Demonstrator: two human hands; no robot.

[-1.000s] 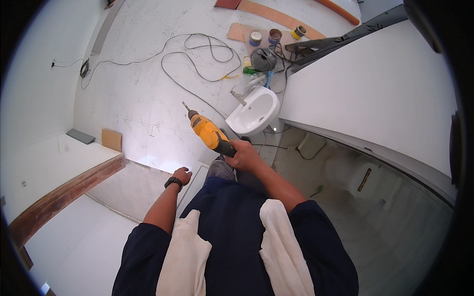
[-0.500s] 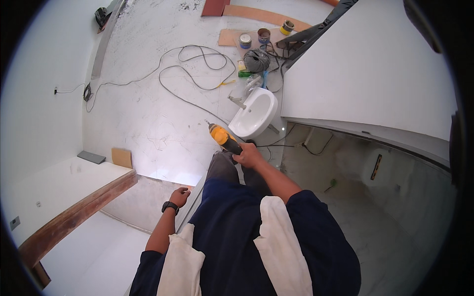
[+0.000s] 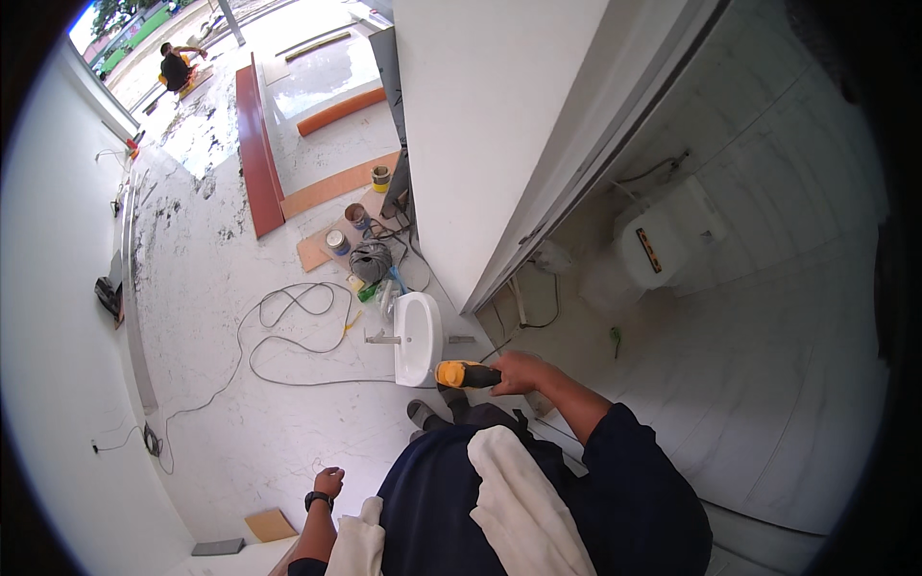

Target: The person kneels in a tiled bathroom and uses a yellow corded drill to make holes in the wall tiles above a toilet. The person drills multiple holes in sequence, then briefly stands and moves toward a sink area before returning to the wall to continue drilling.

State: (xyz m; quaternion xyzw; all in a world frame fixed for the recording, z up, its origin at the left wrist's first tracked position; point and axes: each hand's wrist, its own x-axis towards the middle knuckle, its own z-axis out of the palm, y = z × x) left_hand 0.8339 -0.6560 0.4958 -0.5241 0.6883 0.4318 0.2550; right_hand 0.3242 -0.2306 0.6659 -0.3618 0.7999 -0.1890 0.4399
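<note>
My right hand is wrapped round the handle of a yellow-and-black cordless drill, held level and pointing left. Close beyond its front end, a white washbasin with a metal tap stands on the floor. My left hand hangs low at my left side, a dark watch on its wrist. Its fingers are curled closed, and whatever they may hold is hidden.
A grey cable loops across the pale floor. Beyond the basin are tins and a coiled grey bundle. At right, a doorway shows a toilet with a spirit level on it. Another person crouches outside.
My view has turned right, bringing the toilet and the outdoor area into sight. The drill has swung from pointing up-left to pointing left. My left hand sits lower in view.
</note>
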